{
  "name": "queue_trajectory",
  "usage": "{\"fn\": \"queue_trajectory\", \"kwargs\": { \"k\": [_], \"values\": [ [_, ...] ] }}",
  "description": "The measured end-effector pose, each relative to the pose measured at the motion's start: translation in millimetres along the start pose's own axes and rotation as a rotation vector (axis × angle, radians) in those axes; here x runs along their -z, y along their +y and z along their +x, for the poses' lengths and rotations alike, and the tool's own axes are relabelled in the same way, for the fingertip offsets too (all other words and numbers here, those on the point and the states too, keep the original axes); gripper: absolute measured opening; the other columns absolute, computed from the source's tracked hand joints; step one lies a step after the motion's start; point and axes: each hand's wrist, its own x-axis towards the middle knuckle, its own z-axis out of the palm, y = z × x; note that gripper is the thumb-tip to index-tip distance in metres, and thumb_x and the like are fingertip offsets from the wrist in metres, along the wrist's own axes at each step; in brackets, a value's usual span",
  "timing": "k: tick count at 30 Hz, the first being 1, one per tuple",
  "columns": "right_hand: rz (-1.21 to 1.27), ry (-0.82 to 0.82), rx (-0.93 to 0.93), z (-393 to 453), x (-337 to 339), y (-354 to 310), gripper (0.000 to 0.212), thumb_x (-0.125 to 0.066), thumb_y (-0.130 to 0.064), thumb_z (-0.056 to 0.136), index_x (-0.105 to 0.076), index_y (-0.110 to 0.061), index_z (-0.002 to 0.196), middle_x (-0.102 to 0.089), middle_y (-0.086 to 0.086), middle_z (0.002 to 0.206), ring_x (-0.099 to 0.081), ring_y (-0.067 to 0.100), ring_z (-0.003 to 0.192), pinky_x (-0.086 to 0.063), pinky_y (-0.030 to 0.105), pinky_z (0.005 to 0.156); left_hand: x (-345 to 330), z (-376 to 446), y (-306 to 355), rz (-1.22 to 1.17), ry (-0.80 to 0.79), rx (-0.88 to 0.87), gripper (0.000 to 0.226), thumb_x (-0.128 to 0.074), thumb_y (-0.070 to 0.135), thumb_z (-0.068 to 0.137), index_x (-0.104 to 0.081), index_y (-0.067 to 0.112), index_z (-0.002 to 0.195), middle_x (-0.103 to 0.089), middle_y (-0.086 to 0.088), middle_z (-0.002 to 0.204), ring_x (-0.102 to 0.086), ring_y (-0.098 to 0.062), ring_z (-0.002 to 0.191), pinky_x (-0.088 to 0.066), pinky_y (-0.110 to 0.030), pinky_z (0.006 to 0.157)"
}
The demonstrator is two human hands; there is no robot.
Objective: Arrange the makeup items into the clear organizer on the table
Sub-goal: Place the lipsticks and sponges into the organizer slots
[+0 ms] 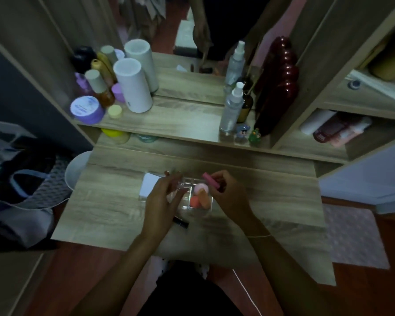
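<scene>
Two hands over the organizer [209,202]: right grip [224,190] clamped on pink tube [211,180], left grip [162,195] unclear; no legible labels.

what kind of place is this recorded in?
Most likely a dressing table in a bedroom at home. A mirror stands at the back of the wooden table, toiletry bottles and jars crowd the shelf in front of it, and a clear organizer holds makeup sponges.
</scene>
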Motion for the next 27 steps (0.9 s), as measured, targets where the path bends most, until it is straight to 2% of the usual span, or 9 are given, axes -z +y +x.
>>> {"fn": "queue_trajectory", "kwargs": {
  "k": [2,4,6,9,12,15,18,22,27],
  "values": [
    [-0.005,-0.018,0.028,5.3,-2.4,-7.4,0.022,-0.074,-0.02,0.08,-0.065,-0.016,0.1,-0.067,-0.001,0.089,-0.062,0.014,0.078,-0.044,0.015,0.065,10.9,7.9,-4.9,-0.003,0.03,0.034,0.033,-0.074,0.013,0.081,-0.062,0.031,0.106,-0.06,0.017,0.104,-0.062,-0.003,0.095,-0.049,-0.015,0.081],
    [-0.02,-0.03,0.037,8.8,-6.1,-13.0,0.021,-0.071,-0.015,0.082,-0.066,-0.015,0.102,-0.067,0.0,0.091,-0.061,0.012,0.077,-0.042,0.011,0.064,20.1,12.5,-6.7,-0.008,0.051,0.048,0.036,-0.077,0.011,0.076,-0.062,0.032,0.101,-0.063,0.009,0.097,-0.061,0.004,0.092,-0.045,-0.007,0.078],
    [-0.053,-0.049,0.033,11.2,-9.5,-15.7,0.018,-0.067,-0.018,0.087,-0.067,-0.016,0.105,-0.07,0.001,0.093,-0.06,0.007,0.075,-0.044,0.009,0.064,24.7,15.3,-9.5,-0.022,0.05,0.04,0.034,-0.078,0.01,0.074,-0.062,0.031,0.096,-0.061,0.013,0.092,-0.06,0.007,0.089,-0.043,-0.003,0.076],
    [-0.121,-0.067,0.036,14.6,-13.7,-19.7,0.022,-0.061,-0.028,0.091,-0.069,-0.015,0.107,-0.071,0.002,0.096,-0.062,0.012,0.08,-0.05,0.021,0.071,27.1,17.5,-16.0,-0.044,0.046,0.074,0.028,-0.078,0.01,0.074,-0.065,0.025,0.093,-0.062,0.013,0.091,-0.061,0.005,0.087,-0.045,-0.004,0.075],
    [-0.176,-0.07,0.043,15.7,-16.6,-22.1,0.02,-0.062,-0.023,0.088,-0.068,-0.013,0.104,-0.07,0.005,0.096,-0.061,0.015,0.081,-0.044,0.017,0.067,26.3,16.9,-24.1,-0.058,0.04,0.105,0.023,-0.077,0.011,0.075,-0.066,0.021,0.093,-0.065,0.009,0.09,-0.061,0.004,0.087,-0.045,-0.006,0.078],
    [-0.163,-0.04,0.009,16.4,-19.3,-22.3,0.014,-0.068,-0.016,0.082,-0.065,-0.012,0.095,-0.067,0.002,0.087,-0.061,0.016,0.077,-0.048,0.022,0.065,24.9,16.0,-31.7,-0.085,0.046,0.132,0.021,-0.076,0.012,0.077,-0.067,0.019,0.095,-0.067,0.003,0.091,-0.063,-0.002,0.085,-0.049,-0.011,0.078],
    [-0.197,-0.028,0.012,18.1,-20.7,-21.1,0.013,-0.071,-0.015,0.079,-0.065,-0.013,0.09,-0.066,-0.001,0.081,-0.058,0.014,0.072,-0.043,0.02,0.06,23.8,16.3,-33.6,-0.102,0.065,0.14,0.024,-0.075,0.009,0.078,-0.066,0.021,0.096,-0.066,0.002,0.091,-0.063,-0.005,0.084,-0.051,-0.011,0.076],
    [-0.237,-0.047,0.045,19.9,-24.5,-21.6,0.013,-0.071,-0.012,0.078,-0.068,-0.013,0.091,-0.07,0.003,0.086,-0.063,0.019,0.079,-0.054,0.036,0.071,24.7,15.1,-35.0,-0.099,0.069,0.099,0.022,-0.075,0.008,0.078,-0.066,0.015,0.097,-0.065,-0.003,0.092,-0.063,-0.005,0.084,-0.05,-0.009,0.076],
    [-0.286,-0.104,0.071,23.4,-31.2,-24.8,0.015,-0.071,-0.021,0.082,-0.067,-0.011,0.093,-0.07,0.006,0.092,-0.064,0.021,0.085,-0.055,0.039,0.079,23.8,12.7,-38.8,-0.113,0.052,0.125,0.018,-0.073,0.012,0.081,-0.066,0.014,0.097,-0.064,-0.005,0.096,-0.063,-0.002,0.088,-0.05,-0.01,0.076]
  ]
}}
